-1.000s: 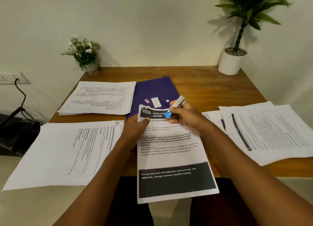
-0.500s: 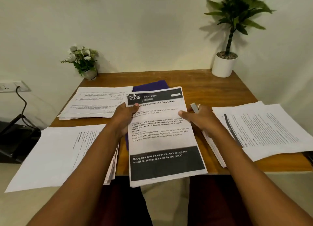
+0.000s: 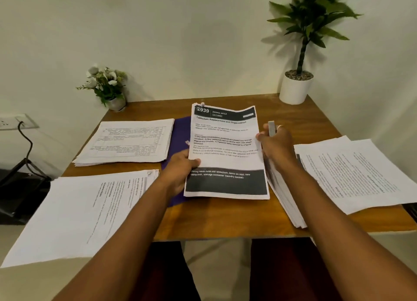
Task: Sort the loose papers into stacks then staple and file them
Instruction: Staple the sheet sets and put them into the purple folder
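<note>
A stapled set of papers [image 3: 225, 151] headed "2939 Dining Area" is held up over the purple folder [image 3: 178, 131] in the middle of the wooden table [image 3: 221, 217]. My left hand [image 3: 180, 172] grips its lower left edge. My right hand [image 3: 276, 143] touches its right edge with the fingertips while holding a small grey stapler [image 3: 271, 128] upright. The set's top left corner looks crumpled where the staple sits. The folder is mostly hidden under the papers.
Paper stacks lie at the back left [image 3: 128, 142], the front left [image 3: 85, 208] overhanging the table edge, and the right [image 3: 352, 172], with another stack [image 3: 284, 199] under my right wrist. A flower pot [image 3: 108, 86] and a potted plant [image 3: 297, 79] stand at the back corners.
The stapler came off the top corner of the set. Both hands lifted the stapled set and carried it further back over the folder; my left hand slid down to its lower left edge.
</note>
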{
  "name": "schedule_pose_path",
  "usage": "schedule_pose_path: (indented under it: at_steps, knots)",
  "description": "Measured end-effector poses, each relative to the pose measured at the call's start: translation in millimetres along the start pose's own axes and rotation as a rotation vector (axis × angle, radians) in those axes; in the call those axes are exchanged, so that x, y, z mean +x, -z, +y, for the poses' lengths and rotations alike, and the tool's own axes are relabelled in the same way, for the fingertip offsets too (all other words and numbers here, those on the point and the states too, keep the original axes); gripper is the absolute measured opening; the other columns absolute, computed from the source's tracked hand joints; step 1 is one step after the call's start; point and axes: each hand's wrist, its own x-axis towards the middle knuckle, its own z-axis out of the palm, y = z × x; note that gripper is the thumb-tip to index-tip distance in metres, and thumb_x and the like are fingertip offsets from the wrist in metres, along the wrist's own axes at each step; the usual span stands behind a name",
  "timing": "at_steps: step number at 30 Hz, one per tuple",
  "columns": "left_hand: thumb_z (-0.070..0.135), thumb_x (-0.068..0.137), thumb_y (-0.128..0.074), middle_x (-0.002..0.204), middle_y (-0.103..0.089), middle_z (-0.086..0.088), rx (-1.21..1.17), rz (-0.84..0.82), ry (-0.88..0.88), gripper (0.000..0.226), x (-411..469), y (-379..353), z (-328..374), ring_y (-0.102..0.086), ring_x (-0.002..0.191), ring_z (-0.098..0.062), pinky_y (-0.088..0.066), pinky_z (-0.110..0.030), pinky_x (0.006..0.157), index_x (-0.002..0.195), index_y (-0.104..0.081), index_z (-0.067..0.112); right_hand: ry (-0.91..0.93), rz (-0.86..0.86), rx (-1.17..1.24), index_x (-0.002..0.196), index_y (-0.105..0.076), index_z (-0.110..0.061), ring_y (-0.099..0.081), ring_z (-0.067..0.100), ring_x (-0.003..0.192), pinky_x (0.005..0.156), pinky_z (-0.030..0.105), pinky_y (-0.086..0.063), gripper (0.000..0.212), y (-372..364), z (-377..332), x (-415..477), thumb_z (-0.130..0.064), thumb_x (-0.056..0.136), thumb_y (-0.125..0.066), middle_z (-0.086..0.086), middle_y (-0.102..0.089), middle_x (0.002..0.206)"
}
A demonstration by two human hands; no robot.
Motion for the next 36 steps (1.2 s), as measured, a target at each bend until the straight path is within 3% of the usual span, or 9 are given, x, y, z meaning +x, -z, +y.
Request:
schedule_pose_path:
  at_steps: [3, 10, 17, 23, 24, 26, 28, 32, 36]
  knots:
    - [-0.004, 0.102, -0.051, 0.12, -0.074, -0.008, -0.037, 0.057, 0.001, 0.034, 18.8, -17.2, 4.8, -0.073, 0.102, -0.028, -0.06, -0.039, 0.077, 0.126, -0.064, 0.014, 0.086, 0.069, -0.007, 0.133, -0.053, -0.018, -0.067, 0.02, 0.101, 0.082, 0.039, -0.061, 0.043, -1.2, -2.8, -4.9, -0.033, 0.095, -0.067, 0.001, -0.063, 0.119]
    - [-0.013, 0.094, -0.048, 0.091, -0.071, 0.0, 0.088, 0.216, -0.022, 0.036, 50.2, -26.7, 23.4, -0.069, 0.079, -0.018, -0.054, -0.027, 0.053, 0.093, -0.067, 0.016, 0.318, -0.225, -0.236, 0.125, -0.067, -0.021, -0.064, 0.016, 0.096, 0.082, 0.04, -0.059, 0.032, -20.6, 6.0, -31.8, -0.032, 0.094, -0.067, -0.007, -0.065, 0.112]
    - [0.012, 0.094, -0.063, 0.118, -0.073, -0.006, 0.556, 0.325, -0.166, 0.015, 58.5, -15.4, 14.2, -0.068, 0.094, -0.021, -0.058, -0.037, 0.078, 0.106, -0.072, 0.015, 0.373, -0.354, -0.431, 0.119, -0.069, -0.017, -0.06, 0.011, 0.083, 0.064, 0.023, -0.049, 0.03, -44.3, 22.5, -40.4, -0.032, 0.093, -0.069, -0.001, -0.071, 0.109]
    - [0.027, 0.092, -0.066, 0.149, -0.044, -0.009, 0.846, 0.48, -0.307, 0.057, 33.2, -19.1, 16.6, -0.043, 0.135, -0.034, -0.042, -0.053, 0.108, 0.146, -0.048, 0.02, 0.34, -0.317, -0.321, 0.117, -0.068, -0.013, -0.06, 0.015, 0.085, 0.082, 0.041, -0.056, 0.026, -40.5, 10.3, -47.4, -0.025, 0.094, -0.067, -0.001, -0.066, 0.103]
    - [0.028, 0.092, -0.065, 0.146, -0.048, -0.007, 0.811, 0.456, -0.352, 0.053, 27.5, -19.5, 15.4, -0.047, 0.131, -0.032, -0.046, -0.05, 0.105, 0.143, -0.054, 0.022, 0.34, -0.323, -0.302, 0.12, -0.067, -0.014, -0.059, 0.014, 0.087, 0.081, 0.038, -0.057, 0.027, -40.2, 8.7, -48.9, -0.024, 0.094, -0.066, -0.003, -0.065, 0.106]
    - [0.024, 0.094, -0.064, 0.14, -0.055, -0.006, 0.702, 0.34, -0.379, 0.043, 13.9, -21.1, 10.7, -0.057, 0.118, -0.021, -0.053, -0.022, 0.084, 0.136, -0.061, 0.021, 0.325, -0.346, -0.27, 0.129, -0.063, -0.019, -0.057, 0.01, 0.088, 0.076, 0.028, -0.056, 0.035, -41.5, 7.2, -52.7, -0.024, 0.095, -0.065, -0.01, -0.059, 0.11]
    - [0.017, 0.097, -0.063, 0.137, -0.058, -0.004, 0.659, 0.269, -0.349, 0.037, -3.3, -18.1, 3.2, -0.058, 0.111, -0.012, -0.046, -0.005, 0.062, 0.134, -0.062, 0.018, 0.314, -0.37, -0.27, 0.132, -0.06, -0.022, -0.056, 0.007, 0.086, 0.069, 0.021, -0.05, 0.038, -45.8, 7.0, -60.3, -0.024, 0.094, -0.065, -0.01, -0.057, 0.112]
    - [0.011, 0.1, -0.059, 0.128, -0.063, 0.0, 0.629, 0.291, -0.391, 0.027, -36.9, -6.5, -10.5, -0.064, 0.109, -0.017, -0.051, -0.009, 0.067, 0.123, -0.067, 0.022, 0.384, -0.384, -0.322, 0.127, -0.064, -0.02, -0.059, 0.008, 0.086, 0.063, 0.016, -0.043, 0.034, -59.1, 13.4, -82.1, -0.02, 0.093, -0.065, -0.001, -0.067, 0.114]
    - [0.006, 0.101, -0.054, 0.103, -0.068, -0.001, 0.661, 0.35, -0.395, 0.028, -65.2, 27.1, -16.0, -0.059, 0.061, -0.001, -0.039, -0.009, 0.048, 0.116, -0.068, 0.024, 0.522, -0.383, -0.531, 0.145, -0.054, -0.017, -0.056, 0.02, 0.119, 0.092, 0.026, -0.047, 0.051, -78.8, 29.3, -100.8, -0.028, 0.096, -0.066, 0.003, -0.056, 0.137]
